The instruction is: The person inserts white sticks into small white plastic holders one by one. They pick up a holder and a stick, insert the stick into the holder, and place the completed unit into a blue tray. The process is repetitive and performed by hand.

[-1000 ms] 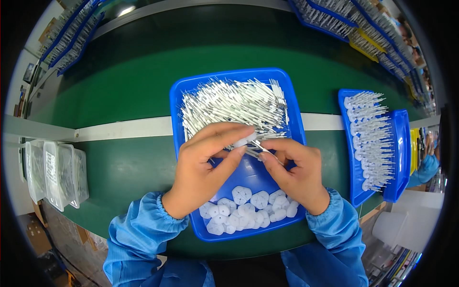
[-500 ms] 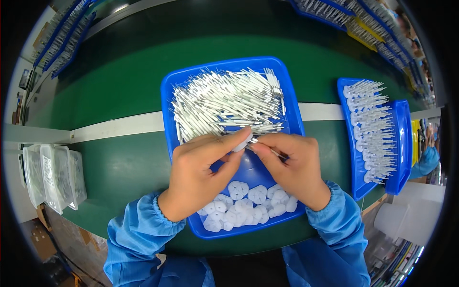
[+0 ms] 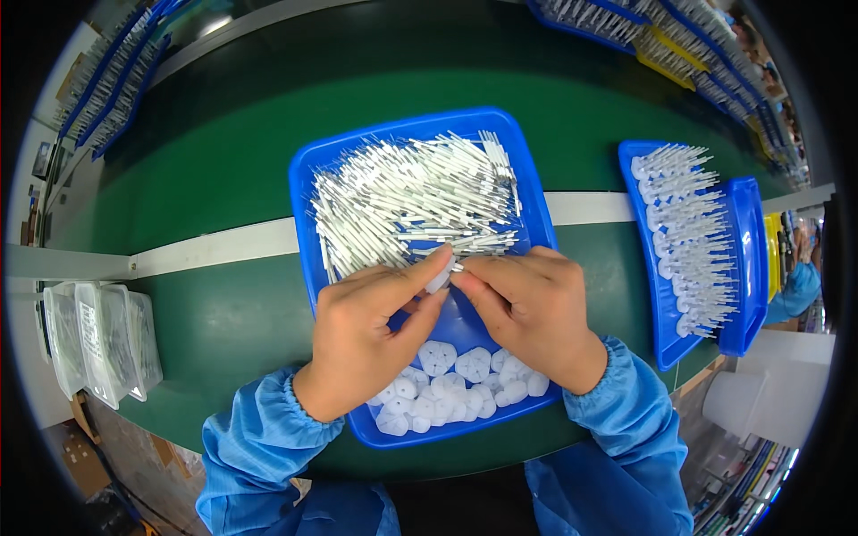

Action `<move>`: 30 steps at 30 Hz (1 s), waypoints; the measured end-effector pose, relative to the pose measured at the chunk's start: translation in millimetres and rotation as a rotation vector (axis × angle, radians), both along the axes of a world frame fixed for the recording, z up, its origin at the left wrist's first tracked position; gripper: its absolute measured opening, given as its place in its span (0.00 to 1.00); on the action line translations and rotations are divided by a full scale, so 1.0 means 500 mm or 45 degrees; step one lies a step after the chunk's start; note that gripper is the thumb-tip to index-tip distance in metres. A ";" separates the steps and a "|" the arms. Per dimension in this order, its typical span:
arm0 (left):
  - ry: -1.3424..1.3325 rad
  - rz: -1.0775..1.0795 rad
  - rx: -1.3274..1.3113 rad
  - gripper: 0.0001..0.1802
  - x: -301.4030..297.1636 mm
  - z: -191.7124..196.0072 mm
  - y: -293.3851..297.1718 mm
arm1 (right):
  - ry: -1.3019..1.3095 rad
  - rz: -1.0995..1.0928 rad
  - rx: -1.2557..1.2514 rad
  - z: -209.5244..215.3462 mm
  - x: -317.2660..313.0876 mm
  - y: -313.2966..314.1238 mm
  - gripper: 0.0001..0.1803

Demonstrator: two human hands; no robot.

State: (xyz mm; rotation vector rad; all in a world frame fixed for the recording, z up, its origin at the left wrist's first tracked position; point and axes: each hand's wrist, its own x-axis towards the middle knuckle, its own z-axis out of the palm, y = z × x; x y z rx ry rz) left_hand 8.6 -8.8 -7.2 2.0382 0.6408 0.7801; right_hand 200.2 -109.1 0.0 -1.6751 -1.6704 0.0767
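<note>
Over the middle of a blue tray [image 3: 302,214], my left hand [image 3: 357,323] pinches a white scalloped plastic disc [image 3: 439,279] between thumb and fingers, its face tilted toward the right. Closed against it, my right hand [image 3: 540,305] grips a thin white rod [image 3: 457,267], whose end touches or enters the disc; which of the two cannot be seen. The rest of the rod is hidden by my fingers. A thick heap of white rods [image 3: 402,196] with metal ends fills the tray's far part. Several loose white discs [image 3: 438,357] lie in its near part.
At right, a second blue tray [image 3: 666,335] holds rows of discs with rods [image 3: 688,237] standing in them, beside another blue tray [image 3: 746,268]. Clear plastic boxes [image 3: 100,344] stand at left. Another person's blue sleeve [image 3: 795,293] shows far right.
My right fingers have closed in on the disc, and the rod's dark end that stuck out beside them is now hidden. The whole view has shifted slightly.
</note>
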 end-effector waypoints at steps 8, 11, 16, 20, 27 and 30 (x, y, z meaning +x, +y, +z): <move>-0.141 -0.088 -0.347 0.31 0.005 0.016 0.006 | 0.193 -0.034 -0.124 0.012 0.004 -0.013 0.09; -0.100 -0.128 -0.216 0.28 0.001 0.009 0.019 | 0.322 0.090 0.083 0.001 0.013 0.001 0.14; -0.167 -0.075 0.086 0.27 0.001 0.013 0.016 | 0.702 0.253 -0.006 -0.001 0.022 -0.004 0.21; -0.174 -0.120 0.134 0.29 0.002 0.009 0.011 | 0.836 0.261 -0.113 -0.008 0.019 -0.015 0.18; -0.160 -0.180 0.146 0.31 0.004 0.011 0.012 | 1.300 0.224 -0.212 -0.009 0.015 -0.013 0.10; -0.156 -0.192 0.168 0.30 0.002 0.011 0.014 | 1.336 0.296 -0.244 -0.014 0.022 -0.014 0.11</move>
